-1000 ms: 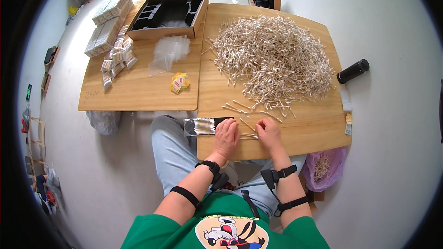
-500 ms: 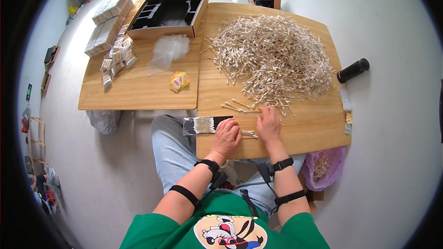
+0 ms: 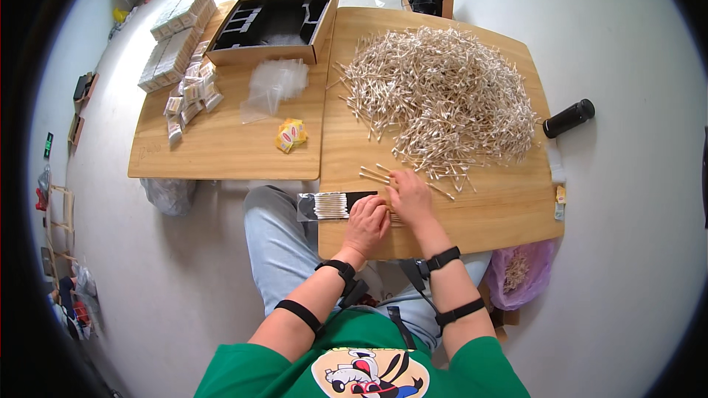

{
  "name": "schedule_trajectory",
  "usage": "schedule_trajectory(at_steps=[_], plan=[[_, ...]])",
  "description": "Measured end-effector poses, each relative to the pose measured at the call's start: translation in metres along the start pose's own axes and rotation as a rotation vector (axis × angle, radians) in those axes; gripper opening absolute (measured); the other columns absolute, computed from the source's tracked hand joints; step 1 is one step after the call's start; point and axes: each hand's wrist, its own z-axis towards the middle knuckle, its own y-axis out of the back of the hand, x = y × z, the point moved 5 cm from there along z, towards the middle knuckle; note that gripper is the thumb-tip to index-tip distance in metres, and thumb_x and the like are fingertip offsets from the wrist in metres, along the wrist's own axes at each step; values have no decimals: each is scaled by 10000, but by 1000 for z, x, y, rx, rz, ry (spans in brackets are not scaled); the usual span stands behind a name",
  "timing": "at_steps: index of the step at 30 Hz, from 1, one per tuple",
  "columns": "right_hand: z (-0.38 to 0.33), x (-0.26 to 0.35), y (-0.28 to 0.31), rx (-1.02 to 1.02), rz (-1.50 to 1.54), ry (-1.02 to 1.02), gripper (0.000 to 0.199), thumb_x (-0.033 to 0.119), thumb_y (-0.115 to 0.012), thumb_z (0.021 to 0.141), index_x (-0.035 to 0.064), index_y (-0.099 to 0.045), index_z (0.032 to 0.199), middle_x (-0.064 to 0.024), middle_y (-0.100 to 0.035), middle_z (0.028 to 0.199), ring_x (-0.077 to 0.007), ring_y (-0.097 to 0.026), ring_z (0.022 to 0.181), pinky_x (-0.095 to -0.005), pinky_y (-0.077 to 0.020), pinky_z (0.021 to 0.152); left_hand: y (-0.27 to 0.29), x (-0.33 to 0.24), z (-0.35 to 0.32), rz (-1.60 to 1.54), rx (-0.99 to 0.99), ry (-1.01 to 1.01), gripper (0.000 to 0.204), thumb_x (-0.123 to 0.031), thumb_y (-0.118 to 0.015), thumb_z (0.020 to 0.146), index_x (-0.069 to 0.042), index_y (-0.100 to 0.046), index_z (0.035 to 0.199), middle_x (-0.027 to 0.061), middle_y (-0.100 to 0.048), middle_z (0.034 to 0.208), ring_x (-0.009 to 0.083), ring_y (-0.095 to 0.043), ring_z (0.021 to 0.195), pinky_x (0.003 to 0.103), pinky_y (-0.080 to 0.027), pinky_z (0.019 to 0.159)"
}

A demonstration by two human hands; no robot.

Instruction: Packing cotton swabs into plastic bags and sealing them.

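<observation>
A row of white-tipped cotton swabs (image 3: pixel 331 206) lies side by side on a black strip (image 3: pixel 361 197) with clear plastic film (image 3: pixel 306 209), near the table's front edge. My left hand (image 3: pixel 368 222) is closed at the strip's right end, its fingers around swabs whose ends show to its right. Close beside it, my right hand (image 3: pixel 410 196) has curled fingers at a few loose swabs (image 3: pixel 375 175); its fingertips are pinched, and what they grip is partly hidden. Behind both hands spreads a large heap of cotton swabs (image 3: pixel 446 96).
On the left table are stacked white packs (image 3: pixel 173 55), clear bags (image 3: pixel 273 88), yellow cards (image 3: pixel 290 135) and an open cardboard box (image 3: pixel 269 51). A black bottle (image 3: pixel 568 118) is at the right table edge. A purple bag (image 3: pixel 520 276) hangs below it.
My right hand has moved left, close to my left hand, and now covers the protruding swab ends. My left hand stays at the strip. The whole view has shifted slightly.
</observation>
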Motion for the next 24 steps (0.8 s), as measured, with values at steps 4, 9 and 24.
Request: schedule_trajectory(at_steps=[4,9,24], plan=[[12,4,-17,62,-75,7,161,160,-708,803,105,-606,915,-94,-584,908,-315,-607,869,-433,-501,746,-3,4,-4,-40,-41,40,178,-121,-634,838,-64,-612,1006,94,-595,1143,291,-533,1168,425,-394,1020],[-23,-11,0,67,-70,0,137,145,-707,805,103,-603,884,-95,-583,908,-318,-605,865,-438,-497,730,-3,4,-5,30,-93,75,279,-128,-632,846,-64,-597,1115,108,-567,1256,288,-494,1254,429,-364,1069],[-49,-57,31,-22,-79,-114,105,135,-698,817,86,-630,881,-89,-599,899,-301,-593,863,-406,-481,738,-3,0,-2,-9,55,21,187,-166,-626,854,-72,-633,1016,97,-586,1216,274,-504,1247,440,-344,1103]])
